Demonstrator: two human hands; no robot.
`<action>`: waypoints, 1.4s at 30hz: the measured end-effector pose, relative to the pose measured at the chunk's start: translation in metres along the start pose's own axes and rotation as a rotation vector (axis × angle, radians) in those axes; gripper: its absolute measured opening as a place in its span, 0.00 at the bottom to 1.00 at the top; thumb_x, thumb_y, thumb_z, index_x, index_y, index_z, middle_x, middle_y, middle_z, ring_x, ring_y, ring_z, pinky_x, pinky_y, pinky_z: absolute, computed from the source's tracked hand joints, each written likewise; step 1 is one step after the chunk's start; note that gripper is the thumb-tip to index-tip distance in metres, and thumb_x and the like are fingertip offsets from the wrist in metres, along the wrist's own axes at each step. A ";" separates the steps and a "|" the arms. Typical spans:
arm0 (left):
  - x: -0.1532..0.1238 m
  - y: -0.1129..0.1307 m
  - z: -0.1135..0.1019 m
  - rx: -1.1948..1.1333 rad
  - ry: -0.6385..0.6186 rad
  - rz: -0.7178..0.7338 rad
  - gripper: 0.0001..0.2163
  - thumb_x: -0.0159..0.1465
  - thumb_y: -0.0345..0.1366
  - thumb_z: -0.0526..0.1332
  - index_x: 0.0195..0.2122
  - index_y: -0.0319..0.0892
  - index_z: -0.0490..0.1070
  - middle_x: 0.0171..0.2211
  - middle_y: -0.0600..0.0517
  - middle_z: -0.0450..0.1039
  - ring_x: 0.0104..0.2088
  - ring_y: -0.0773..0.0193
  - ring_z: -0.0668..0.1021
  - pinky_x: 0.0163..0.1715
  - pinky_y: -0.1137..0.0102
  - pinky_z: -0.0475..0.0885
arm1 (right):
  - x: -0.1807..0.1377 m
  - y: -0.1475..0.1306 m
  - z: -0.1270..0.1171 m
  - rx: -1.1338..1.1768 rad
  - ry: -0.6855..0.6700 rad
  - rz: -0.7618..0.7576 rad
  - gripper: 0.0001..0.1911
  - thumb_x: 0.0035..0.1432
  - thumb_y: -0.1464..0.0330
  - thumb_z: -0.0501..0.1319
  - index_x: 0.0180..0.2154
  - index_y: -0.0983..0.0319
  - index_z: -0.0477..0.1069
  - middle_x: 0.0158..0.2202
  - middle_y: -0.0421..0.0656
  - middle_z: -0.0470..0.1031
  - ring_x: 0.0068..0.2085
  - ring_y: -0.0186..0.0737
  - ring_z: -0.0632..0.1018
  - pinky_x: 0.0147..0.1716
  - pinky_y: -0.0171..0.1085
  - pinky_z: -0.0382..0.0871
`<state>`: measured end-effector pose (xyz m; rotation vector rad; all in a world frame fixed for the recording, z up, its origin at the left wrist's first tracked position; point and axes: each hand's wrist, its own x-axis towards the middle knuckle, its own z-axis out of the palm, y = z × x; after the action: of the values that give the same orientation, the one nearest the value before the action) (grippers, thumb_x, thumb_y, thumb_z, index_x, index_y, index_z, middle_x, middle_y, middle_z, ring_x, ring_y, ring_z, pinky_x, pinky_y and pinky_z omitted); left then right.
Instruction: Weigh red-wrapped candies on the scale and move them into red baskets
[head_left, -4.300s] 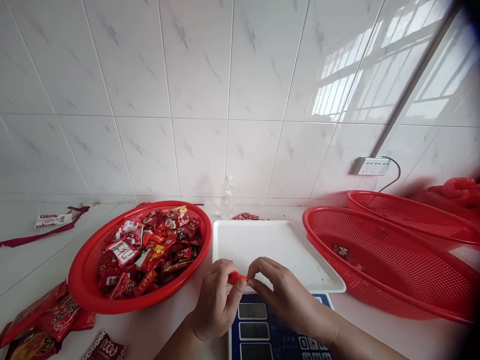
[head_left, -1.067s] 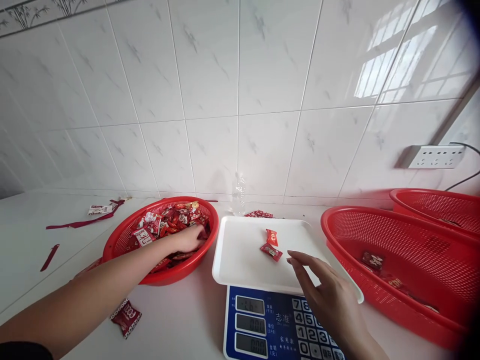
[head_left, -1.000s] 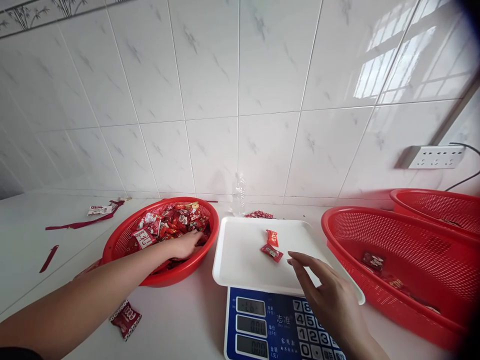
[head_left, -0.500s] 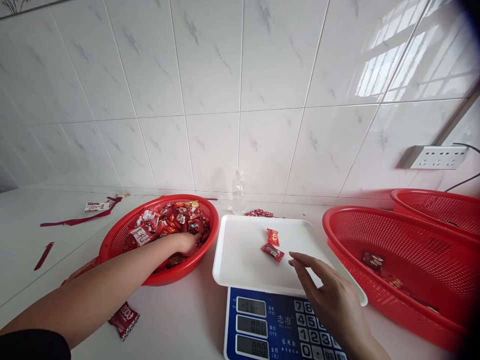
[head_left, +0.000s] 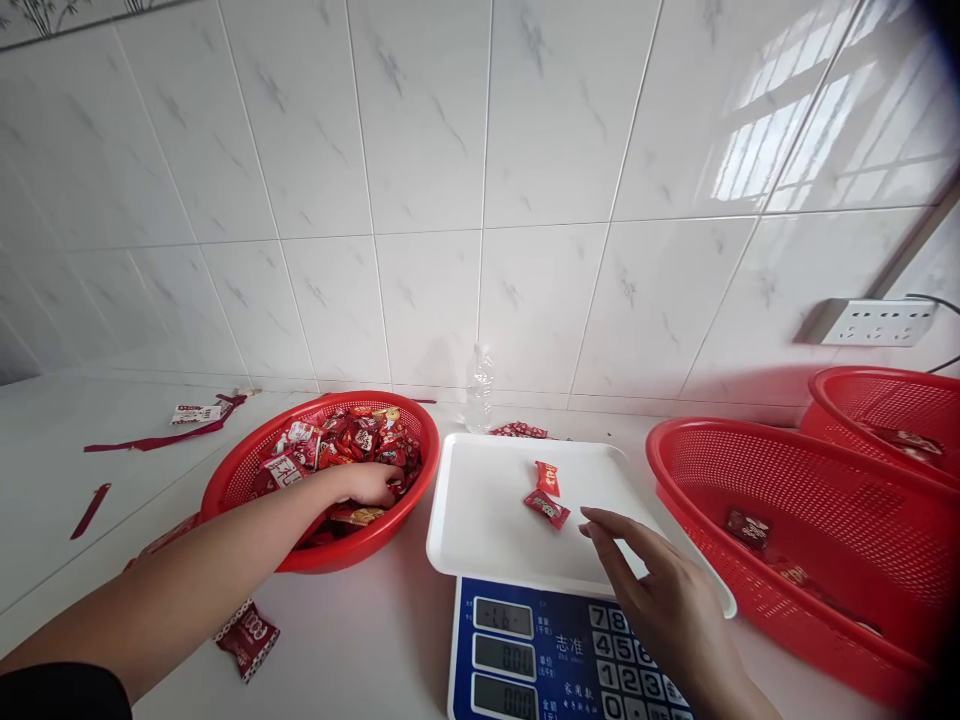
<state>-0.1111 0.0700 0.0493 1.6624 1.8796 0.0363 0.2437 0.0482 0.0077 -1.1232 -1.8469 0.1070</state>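
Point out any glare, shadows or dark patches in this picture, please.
Head view: window glare on the wall tiles, upper right; head view: faint shadow beside the clear bottle, pinkish tint behind the red baskets at right, dark right corners.

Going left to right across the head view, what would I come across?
Short red strip, loose packet, left hand, clear bottle, two wrapped sweets on the tray, right hand, wall socket.

Sleeve (head_left: 64,692), left arm: black, plain, with smooth curved hem. Left forearm (head_left: 202,580): uncovered from hem to wrist. Left hand (head_left: 369,484): bare, partly hidden. Right hand (head_left: 664,580): bare, slim tapering fingers (head_left: 624,526).
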 end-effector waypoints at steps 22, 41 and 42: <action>-0.034 0.012 -0.038 -0.745 -0.058 0.124 0.22 0.52 0.40 0.69 0.47 0.42 0.67 0.31 0.52 0.73 0.30 0.66 0.73 0.28 0.71 0.64 | 0.004 -0.011 -0.005 0.042 0.015 -0.055 0.13 0.61 0.59 0.54 0.37 0.56 0.75 0.31 0.40 0.81 0.27 0.37 0.79 0.16 0.31 0.68; -0.050 0.143 0.058 0.004 0.411 0.782 0.13 0.58 0.29 0.59 0.44 0.48 0.70 0.40 0.52 0.74 0.39 0.58 0.75 0.39 0.66 0.67 | -0.002 -0.024 -0.009 0.262 -0.169 -0.070 0.24 0.62 0.59 0.54 0.58 0.59 0.59 0.43 0.46 0.78 0.42 0.42 0.79 0.39 0.39 0.74; -0.051 0.147 0.062 -0.037 0.388 0.800 0.14 0.58 0.29 0.60 0.46 0.48 0.70 0.41 0.51 0.73 0.40 0.58 0.75 0.40 0.65 0.68 | -0.002 -0.023 -0.008 0.270 -0.143 -0.055 0.22 0.62 0.60 0.54 0.57 0.59 0.60 0.44 0.47 0.77 0.43 0.42 0.79 0.40 0.39 0.74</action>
<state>0.0485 0.0307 0.0815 2.3968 1.3113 0.7563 0.2348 0.0300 0.0222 -0.8949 -1.9203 0.4023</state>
